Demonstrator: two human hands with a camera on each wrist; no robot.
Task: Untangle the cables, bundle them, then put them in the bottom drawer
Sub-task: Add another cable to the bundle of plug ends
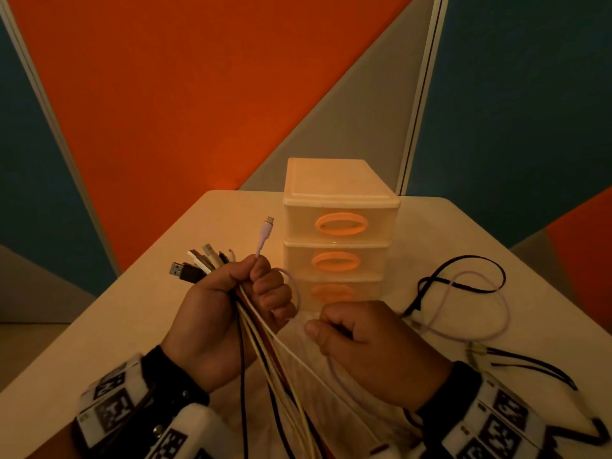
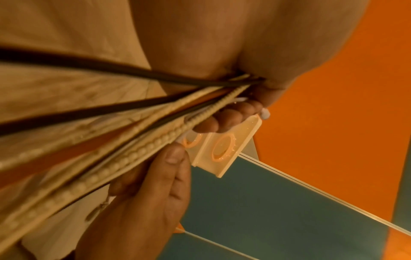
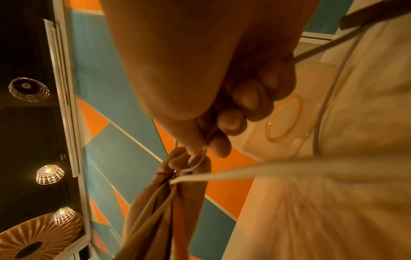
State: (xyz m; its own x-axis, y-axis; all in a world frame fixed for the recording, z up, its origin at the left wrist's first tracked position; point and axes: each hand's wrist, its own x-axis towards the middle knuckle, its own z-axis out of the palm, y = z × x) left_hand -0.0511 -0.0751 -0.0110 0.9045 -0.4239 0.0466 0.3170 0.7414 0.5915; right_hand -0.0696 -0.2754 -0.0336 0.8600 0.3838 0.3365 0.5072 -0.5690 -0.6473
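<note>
Cables [image 1: 265, 339] gripped in left hand [image 1: 228, 313], plugs kept aligned for bundling; lilac cable [image 1: 265, 240] pinched by right hand [image 1: 374, 349], likely pulled free; drawer unit [image 1: 337, 240] far on counter [image 1: 99, 326].

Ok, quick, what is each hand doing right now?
Left hand: fingers curled round the cable bundle, plug ends up.
Right hand: fingers closed on the lilac cable.

No readable words, brands or numbers found anywhere. Only black-and-white square code patterns seen on the wrist bands [image 1: 112, 397], not legible as text.
</note>
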